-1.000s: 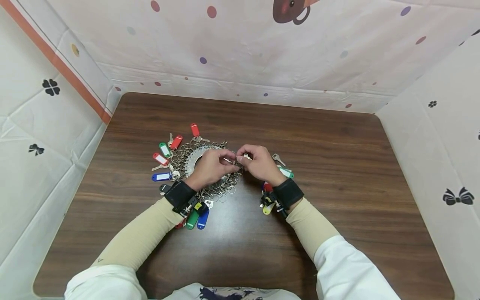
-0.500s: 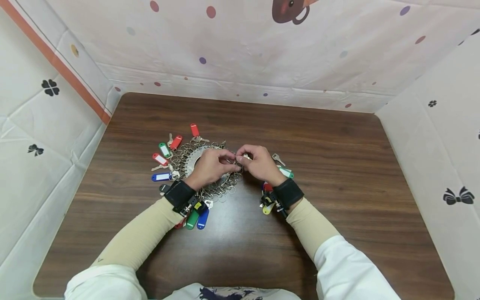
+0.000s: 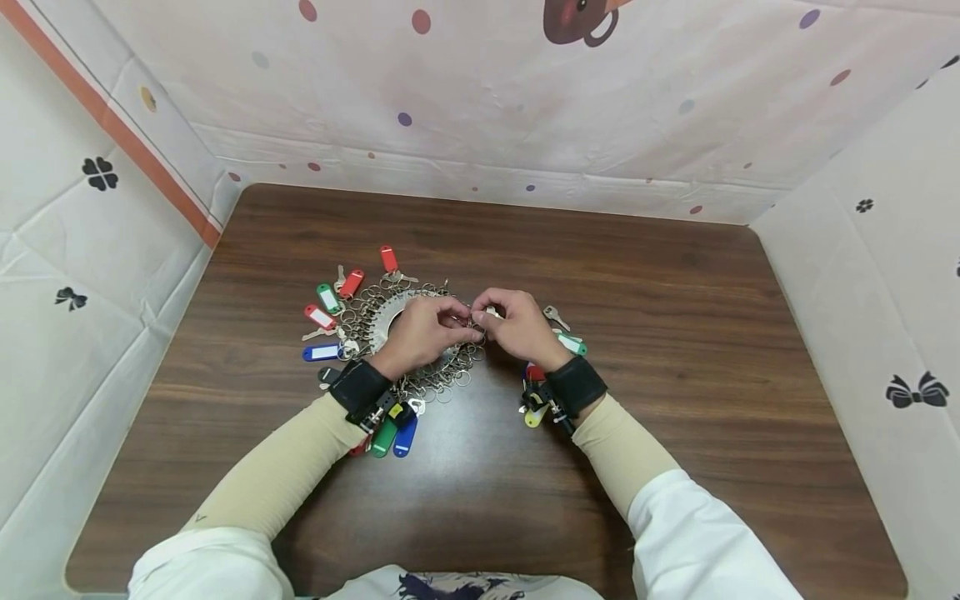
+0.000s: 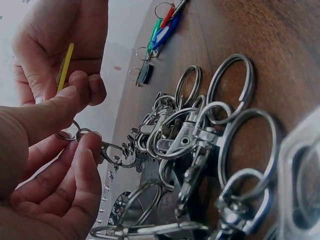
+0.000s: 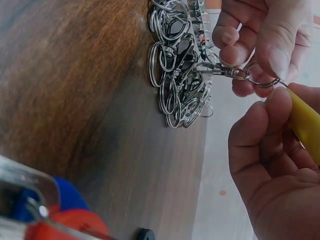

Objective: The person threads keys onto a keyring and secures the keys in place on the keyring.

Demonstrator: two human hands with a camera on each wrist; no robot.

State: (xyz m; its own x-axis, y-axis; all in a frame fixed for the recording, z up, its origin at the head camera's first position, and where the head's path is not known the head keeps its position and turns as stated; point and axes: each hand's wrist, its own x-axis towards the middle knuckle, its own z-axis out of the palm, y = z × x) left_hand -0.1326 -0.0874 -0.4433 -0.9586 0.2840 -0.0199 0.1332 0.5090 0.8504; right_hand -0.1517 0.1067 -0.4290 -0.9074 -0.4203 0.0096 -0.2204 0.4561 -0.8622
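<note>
We see a left hand and a right hand meeting at the right edge of a metal hoop, which lies flat on the worktop, left of its middle. The left hand's fingers are bent and drawn together in a pinch on a split ring, and we can follow that ring to a clasp reaching over toward the hoop. The right hand's fingers are closed on the narrow end of a yellow tag, so we find the tag between the two hands, its end just beside the split ring; whether the two are linked we cannot tell. From the left wrist we see the tag nearly edge-on. Around the hoop we see a crowd of clips and rings. Farther out on the left lie red tags, a green tag and a blue tag, with keys among them, and near the left wrist we see another green tag beside another blue one. By the right wrist we see a loose key, a pale green tag and a second yellow tag. Both wrists wear black straps. Behind the worktop we see a white cloth printed with coloured dots.
</note>
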